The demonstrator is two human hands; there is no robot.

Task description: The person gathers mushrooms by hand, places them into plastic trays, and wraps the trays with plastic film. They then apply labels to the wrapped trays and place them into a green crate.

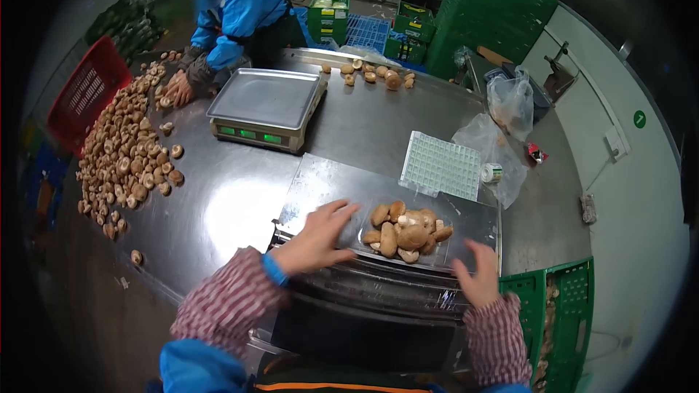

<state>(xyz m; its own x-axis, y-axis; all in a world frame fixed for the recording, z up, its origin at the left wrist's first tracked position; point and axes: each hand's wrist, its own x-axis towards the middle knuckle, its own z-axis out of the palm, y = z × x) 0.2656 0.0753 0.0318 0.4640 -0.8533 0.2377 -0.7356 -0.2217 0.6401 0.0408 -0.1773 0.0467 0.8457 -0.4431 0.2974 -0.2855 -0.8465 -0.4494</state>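
A clear tray heaped with brown mushrooms [412, 236] rests on the metal surface at the table's near edge. To its left is my left hand [314, 239], fingers spread and holding nothing, with a blue band at the wrist. My right hand [477, 274] is at the right of the tray, its thumb and fingers apart and nothing between them. Neither hand appears to touch the tray. Behind the mushrooms lies a sheet of pale labels [441, 165], with a small white roll [491, 172] at its right.
A scale [263, 100] stands left of centre. Loose mushrooms [131, 153] pile at the left by a red basket [89, 94]. A co-worker in blue [251, 0] handles mushrooms there. More mushrooms [393, 80] line the far edge. Green crates [582, 298] stand at the lower right.
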